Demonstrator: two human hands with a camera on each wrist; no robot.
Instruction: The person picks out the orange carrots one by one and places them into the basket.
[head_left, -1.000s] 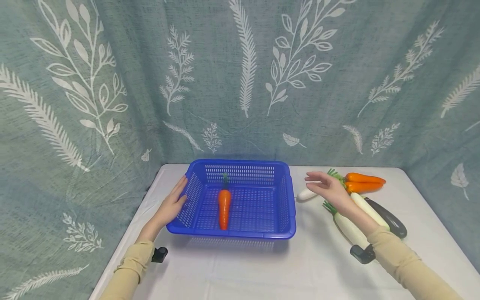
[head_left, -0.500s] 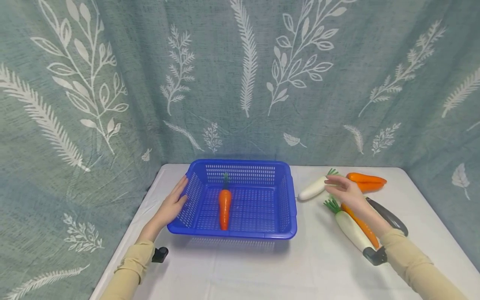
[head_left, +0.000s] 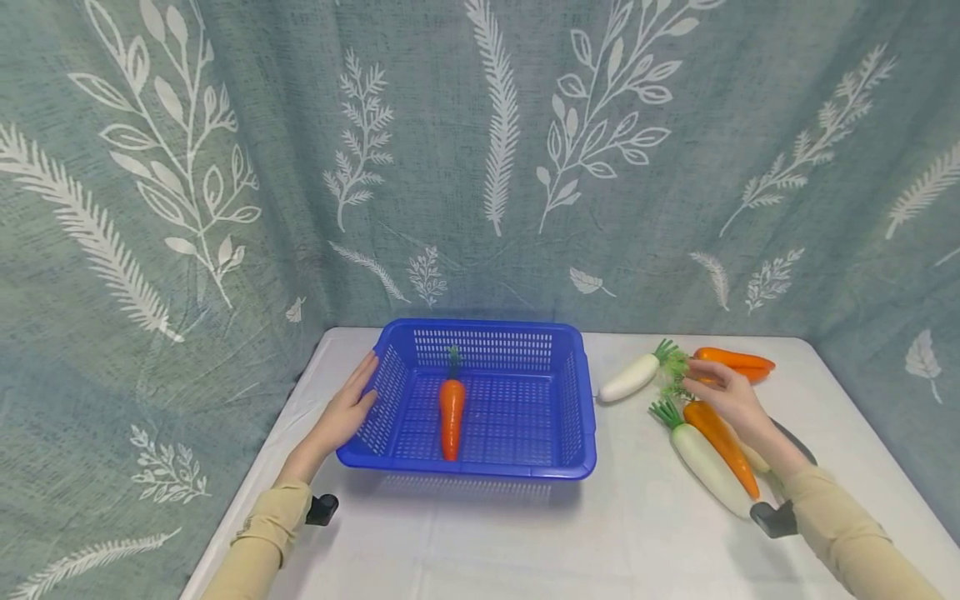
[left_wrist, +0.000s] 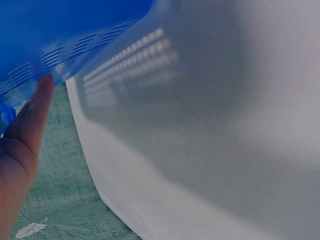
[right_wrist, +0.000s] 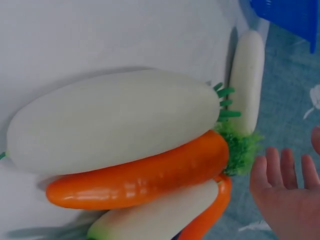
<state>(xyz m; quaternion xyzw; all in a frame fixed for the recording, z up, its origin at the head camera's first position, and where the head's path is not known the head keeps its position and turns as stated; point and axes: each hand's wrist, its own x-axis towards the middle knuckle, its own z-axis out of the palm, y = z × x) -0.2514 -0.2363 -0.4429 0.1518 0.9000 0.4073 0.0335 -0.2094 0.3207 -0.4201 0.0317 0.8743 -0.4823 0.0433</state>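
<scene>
My left hand (head_left: 345, 412) lies along the left side of the blue plastic basket (head_left: 465, 472), its fingers straight against the wall. A single orange carrot (head_left: 452, 417) lies in the basket. To the right, my right hand (head_left: 731, 400) hovers over the vegetables, fingers loosely bent and nothing between them. Its fingertips are close to the leafy green carrot tops (head_left: 675, 367). Below the hand, a large white radish (right_wrist: 115, 122) lies alongside an orange carrot (right_wrist: 145, 175). Farther back are more orange carrots (head_left: 738, 361), partly covered by the hand.
A slimmer white radish (head_left: 628, 379) lies between the basket and the pile. A dark eggplant (head_left: 795, 440) shows beside the right forearm, and another pale vegetable (right_wrist: 155, 215) lies under the carrot. A patterned green curtain (head_left: 480, 208) hangs behind the white table (head_left: 480, 542).
My right hand has moved right and slightly toward me, away from the basket and over the pile, uncovering the slim radish and a carrot. The left hand has stayed on the basket.
</scene>
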